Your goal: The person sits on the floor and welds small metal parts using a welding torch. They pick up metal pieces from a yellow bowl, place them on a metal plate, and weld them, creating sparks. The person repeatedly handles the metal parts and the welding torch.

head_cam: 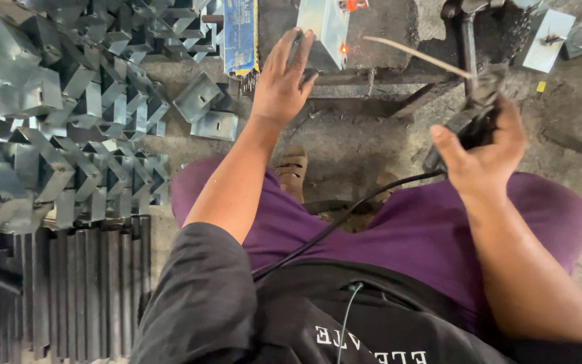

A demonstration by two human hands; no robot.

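Note:
My left hand (281, 79) reaches forward, fingers spread, touching the lower edge of a shiny metal bracket (325, 27) that stands on a dark workbench (378, 34). A small orange glow shows beside the bracket. My right hand (483, 152) is closed around a black welding electrode holder (471, 121), whose thin pale rod (415, 55) points left toward the bracket. A black cable (345, 219) runs from the holder down across my purple-trousered lap.
A large pile of folded metal brackets (69, 114) lies at the left, with a row of dark metal strips (82, 283) below it. A blue box of rods (240, 34) rests near the bench. Metal plates (548, 37) lie at the upper right on the concrete floor.

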